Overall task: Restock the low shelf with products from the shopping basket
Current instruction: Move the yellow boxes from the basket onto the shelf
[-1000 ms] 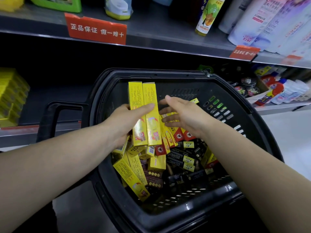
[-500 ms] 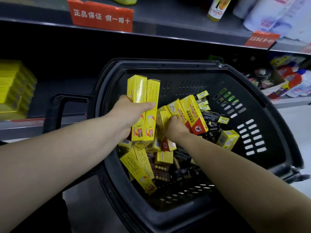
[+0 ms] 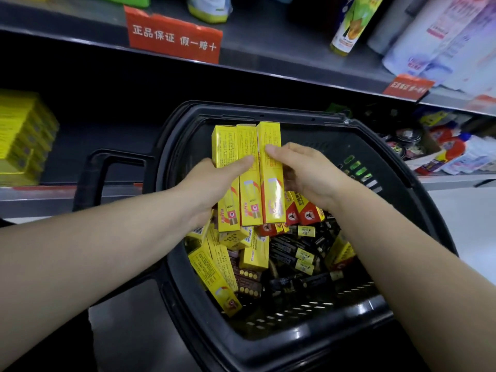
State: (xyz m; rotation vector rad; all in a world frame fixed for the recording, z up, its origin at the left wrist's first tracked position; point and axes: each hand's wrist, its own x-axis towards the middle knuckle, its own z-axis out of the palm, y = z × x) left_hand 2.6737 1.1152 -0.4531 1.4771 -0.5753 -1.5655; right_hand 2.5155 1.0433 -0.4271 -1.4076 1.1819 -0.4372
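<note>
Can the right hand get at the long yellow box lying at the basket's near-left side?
Probably yes, once freed: the long yellow box lies on top, uncovered, but the right hand holds an upright box against those in the left hand.

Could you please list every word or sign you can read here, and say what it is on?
"正品保证 假一赔十": red sign on the upper shelf.
Second red sign, farther right: blurred, unreadable.
Held yellow boxes: print too small to read.
Bottles above: labels blurred.

Red shelf tag [image 3: 174, 38]: 正品保证 假一赔十
</note>
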